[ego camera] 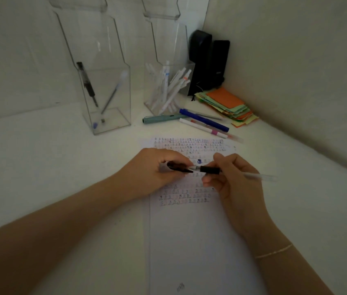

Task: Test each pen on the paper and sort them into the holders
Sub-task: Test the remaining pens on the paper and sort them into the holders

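Note:
Over the written-on paper (189, 241) my right hand (234, 184) pinches a clear-barrelled pen (259, 177) by its black grip, tip pointing left. My left hand (149, 173) grips the pen's black cap (177, 166) right at the tip; cap and pen touch or nearly touch. A clear holder (113, 124) at the back left contains two pens. A second clear holder (153, 107) to its right is packed with several white pens. Loose pens lie in front of it: a teal one (159, 119), a dark blue one (204, 120) and a white one with a pink band (202, 127).
A stack of coloured sticky notes (228, 105) sits at the back right by the wall. Two black objects (208, 62) stand in the corner behind it. Walls close the desk at the back and on the right.

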